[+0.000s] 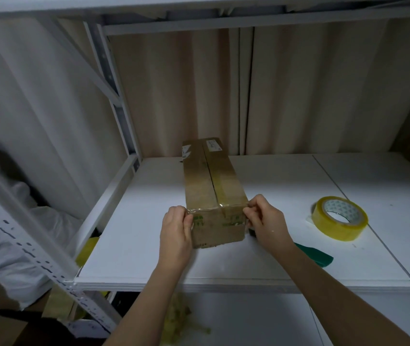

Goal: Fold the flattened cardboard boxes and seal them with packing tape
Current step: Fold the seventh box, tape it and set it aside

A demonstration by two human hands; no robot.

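- My left hand [177,229] pinches the clear tape strip [215,208] at the near left corner of the cardboard box [211,186], fingers curled against the box's side.
- My right hand [265,221] pinches the same strip at the near right corner.
- I see the box closed on the white shelf [286,196], its long axis running toward 12 o'clock, the strip crossing its near top edge.
- The yellow tape roll [340,219] lies flat at 3 o'clock from the box, well apart.
- A green-handled tool [315,257] lies at 4 o'clock, partly hidden by my right forearm.
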